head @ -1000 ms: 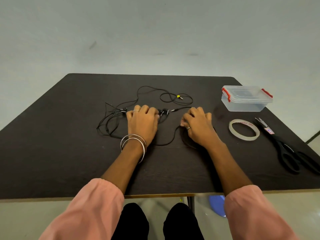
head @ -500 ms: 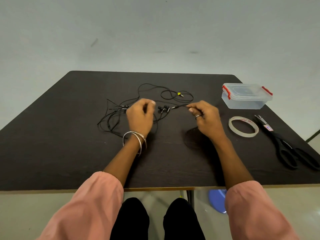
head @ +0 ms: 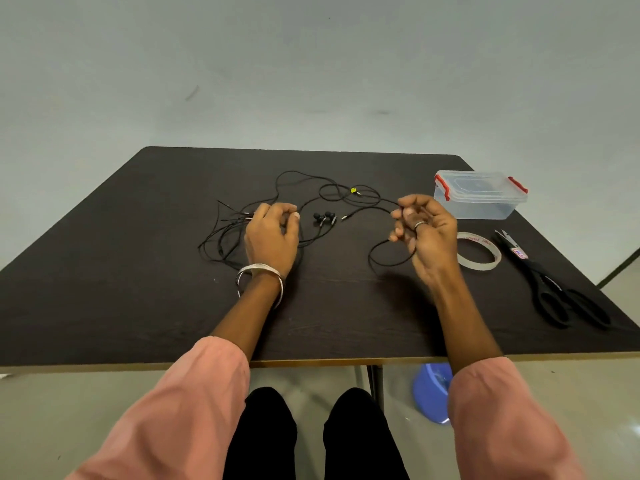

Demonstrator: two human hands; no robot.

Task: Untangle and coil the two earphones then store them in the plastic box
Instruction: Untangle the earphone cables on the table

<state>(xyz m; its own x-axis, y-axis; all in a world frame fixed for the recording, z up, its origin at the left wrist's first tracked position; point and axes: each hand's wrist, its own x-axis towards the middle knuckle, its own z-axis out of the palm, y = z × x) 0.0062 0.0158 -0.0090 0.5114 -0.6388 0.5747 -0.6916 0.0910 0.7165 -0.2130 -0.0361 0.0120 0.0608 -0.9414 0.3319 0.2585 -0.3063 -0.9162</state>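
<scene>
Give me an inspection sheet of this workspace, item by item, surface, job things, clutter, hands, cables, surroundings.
Surface: dark wooden table, square, light edge at the near side.
Job's things: black earphones, still tangled mid-table; plastic box, clear with red clips, lid on, far right.
Clutter: tape roll lying flat; black scissors at the right edge.
Grippers: left hand curled over the tangle, grip not clear; right hand pinches a cable, raised.
Cables: earphone cables loop left of the left hand; one loop hangs below the right hand.
Surroundings: pale wall, blue tub on the floor.
</scene>
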